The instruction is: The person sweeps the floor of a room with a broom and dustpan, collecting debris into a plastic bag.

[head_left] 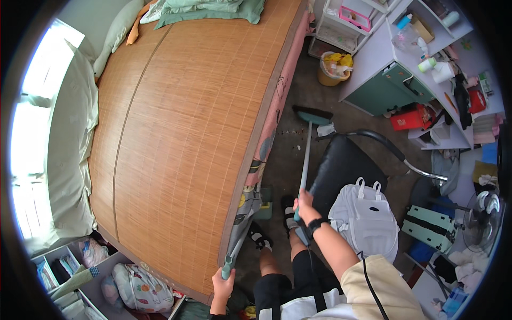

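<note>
Two sets of fingers [302, 198] look closed on my feed: the right hand [306, 208] gripping the broom [306, 157], right of the bed [186, 122]; the left hand [222, 284] holding the dustpan [264, 210] beside the bed's right edge.

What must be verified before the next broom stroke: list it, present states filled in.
1. Right hand on the long grey-poled broom: ok, fingers wrapped round it.
2. Left hand on the green plastic handle: ok, gripped.
3. Small pale floor bits on the person's side of the dark-bristled green broom head: ok.
4. Green plastic dustpan-like object beside those bits: not ok, it sits nearer the feet.
5. Handle joined to that object: cannot tell, junction unclear.
6. Black padded chair clear of the pole: cannot tell from this view.
</note>
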A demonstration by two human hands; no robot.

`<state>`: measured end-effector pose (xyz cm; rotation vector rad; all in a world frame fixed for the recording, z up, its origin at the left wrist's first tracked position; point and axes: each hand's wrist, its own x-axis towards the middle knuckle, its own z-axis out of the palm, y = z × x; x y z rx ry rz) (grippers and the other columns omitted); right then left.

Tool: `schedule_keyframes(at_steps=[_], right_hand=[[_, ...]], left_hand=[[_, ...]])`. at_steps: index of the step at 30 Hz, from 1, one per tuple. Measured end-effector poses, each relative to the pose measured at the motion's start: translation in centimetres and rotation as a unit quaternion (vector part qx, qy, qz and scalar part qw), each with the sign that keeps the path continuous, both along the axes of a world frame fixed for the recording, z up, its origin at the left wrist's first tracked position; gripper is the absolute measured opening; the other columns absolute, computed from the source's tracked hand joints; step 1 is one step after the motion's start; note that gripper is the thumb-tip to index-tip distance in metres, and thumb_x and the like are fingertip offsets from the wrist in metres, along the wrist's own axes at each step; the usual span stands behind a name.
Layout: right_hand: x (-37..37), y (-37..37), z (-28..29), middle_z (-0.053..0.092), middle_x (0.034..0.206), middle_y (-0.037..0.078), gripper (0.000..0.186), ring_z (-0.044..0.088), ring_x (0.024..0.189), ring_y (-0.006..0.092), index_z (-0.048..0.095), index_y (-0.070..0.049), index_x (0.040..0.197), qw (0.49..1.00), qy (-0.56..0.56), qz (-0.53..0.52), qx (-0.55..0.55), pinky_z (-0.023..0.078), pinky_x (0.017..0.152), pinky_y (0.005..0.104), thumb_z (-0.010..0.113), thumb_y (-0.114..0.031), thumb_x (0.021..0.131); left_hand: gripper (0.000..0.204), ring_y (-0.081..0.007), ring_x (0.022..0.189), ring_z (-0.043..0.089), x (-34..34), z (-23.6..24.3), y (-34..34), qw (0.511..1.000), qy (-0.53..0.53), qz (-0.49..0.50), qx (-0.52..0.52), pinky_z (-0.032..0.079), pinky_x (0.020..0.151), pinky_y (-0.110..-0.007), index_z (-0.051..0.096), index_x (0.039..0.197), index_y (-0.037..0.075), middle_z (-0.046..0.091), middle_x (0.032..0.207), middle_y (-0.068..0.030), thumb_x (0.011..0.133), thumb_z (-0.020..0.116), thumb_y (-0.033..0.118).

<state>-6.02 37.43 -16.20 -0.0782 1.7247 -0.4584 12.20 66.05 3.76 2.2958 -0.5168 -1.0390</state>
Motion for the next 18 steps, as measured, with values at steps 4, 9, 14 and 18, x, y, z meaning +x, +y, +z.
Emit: schedule_keyframes(at_steps=[4,9,14,18], right_hand=[[-0.1,6.3,2.9,0.037,0.047,0.002,0.024,0.035,0.031,0.0127,0.048,-0.010,0.083,0.999,0.017,0.030,-0.024,0.029,0.028,0.0271,0.044,-0.034,0.087],[0.6,7.9,5.5,0.038,0.049,0.001,0.022,0.035,0.032,0.0100,0.051,-0.010,0.090,0.998,0.020,0.026,-0.048,0.029,0.028,0.0242,0.044,-0.031,0.088],[0.8,2.0,4.3,0.040,0.051,0.003,0.022,0.033,0.033,0.0121,0.045,-0.011,0.083,0.992,0.012,-0.016,-0.122,0.027,0.029,0.0253,0.045,-0.033,0.087],[-0.7,-6.1,1.8,0.040,0.052,0.003,0.021,0.033,0.034,0.0117,0.047,-0.014,0.085,0.990,0.055,-0.055,-0.114,0.028,0.031,0.0246,0.049,-0.035,0.085]], left_hand=[[0.023,-0.0129,0.048,0.044,0.0,0.2,0.0,1.000,-0.001,-0.010,-0.002,0.038,0.047,-0.030,0.051,0.067,-0.001,0.048,0.051,-0.0105,0.074,0.064,0.017],[0.024,-0.0129,0.047,0.044,0.2,0.3,-0.2,1.000,0.001,-0.014,-0.020,0.037,0.047,-0.030,0.050,0.066,-0.001,0.047,0.051,-0.0101,0.074,0.064,0.018],[0.024,-0.0124,0.047,0.043,0.1,0.4,-0.2,1.000,-0.004,-0.013,-0.019,0.037,0.047,-0.030,0.050,0.066,-0.001,0.047,0.050,-0.0106,0.074,0.064,0.017],[0.024,-0.0141,0.045,0.043,0.0,0.4,-0.1,1.000,-0.014,-0.009,-0.001,0.037,0.045,-0.031,0.049,0.065,-0.001,0.046,0.050,-0.0119,0.073,0.064,0.017]])
